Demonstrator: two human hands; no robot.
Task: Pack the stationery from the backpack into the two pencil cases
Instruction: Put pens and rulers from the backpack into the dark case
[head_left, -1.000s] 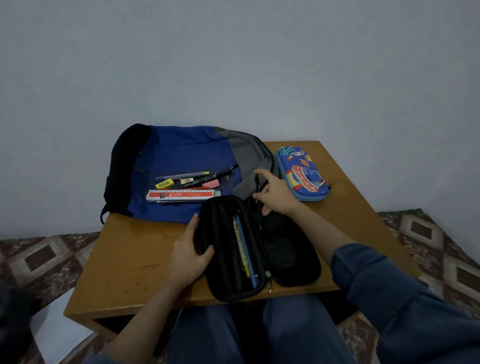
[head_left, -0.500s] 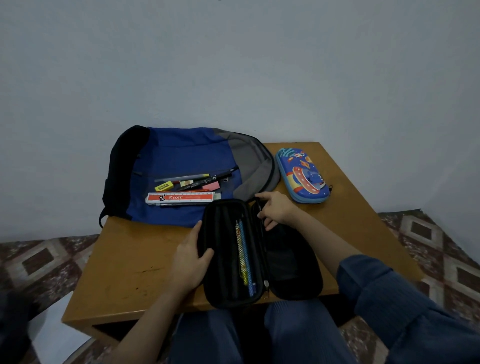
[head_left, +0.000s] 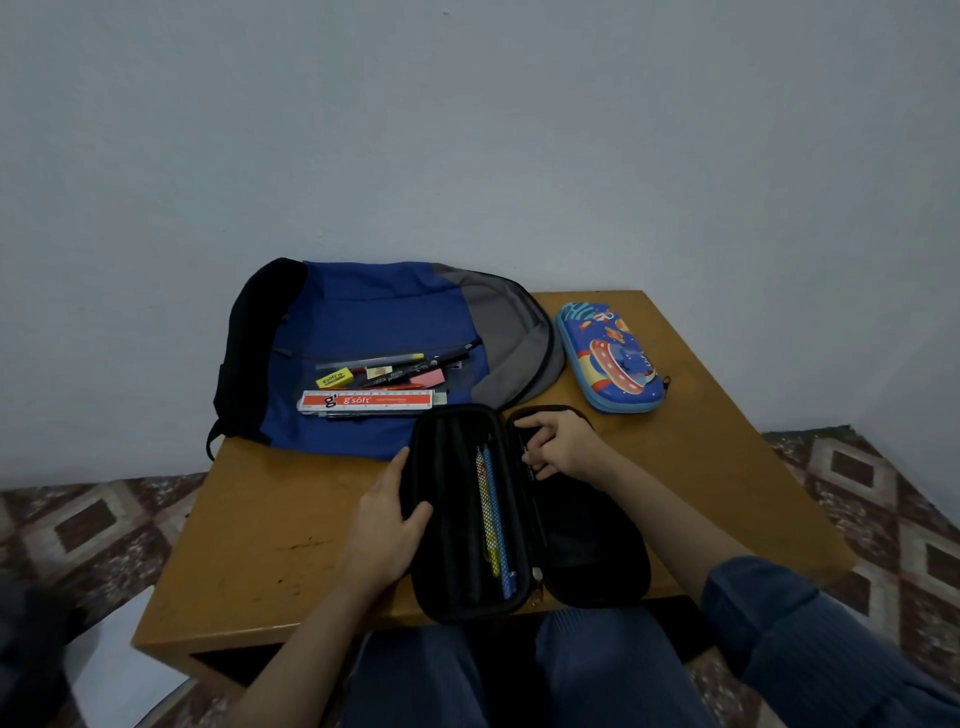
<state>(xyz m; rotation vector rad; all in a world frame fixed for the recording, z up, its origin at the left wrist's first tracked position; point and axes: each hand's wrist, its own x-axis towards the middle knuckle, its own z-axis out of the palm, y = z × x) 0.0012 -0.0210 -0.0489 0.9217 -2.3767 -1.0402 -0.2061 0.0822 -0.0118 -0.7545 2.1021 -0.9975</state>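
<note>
Near the front edge of the wooden table (head_left: 270, 519), a black pencil case (head_left: 452, 525) lying open like a book, both halves flat. At the outer wall of its left half, the left hand (head_left: 387, 525) gripping: thumb curled over the rim to the inside, other fingers along the outside. Inside this left half, side by side, a yellow patterned pencil (head_left: 485, 514) and a blue pencil (head_left: 500, 535). Over the far end of the right half, the right hand (head_left: 563, 449), fingers curled, pinching what looks like a thin black pen (head_left: 537, 514) lying along the inner edge of that half; difficult to see well, dark on dark. Just behind the case, a blue, grey and black backpack (head_left: 374, 312) lying flat. On the front of the backpack, the stationery not yet packed: a white and orange ruler box (head_left: 366, 401) marked "g'soft", a yellow eraser (head_left: 331, 378), a pink eraser (head_left: 428, 378), several pens and markers. To the right of the backpack, a blue rocket pencil case (head_left: 610, 358), zipped closed, apart from the black one. On the right forearm, a blue sleeve (head_left: 779, 623) pushed up.
</note>
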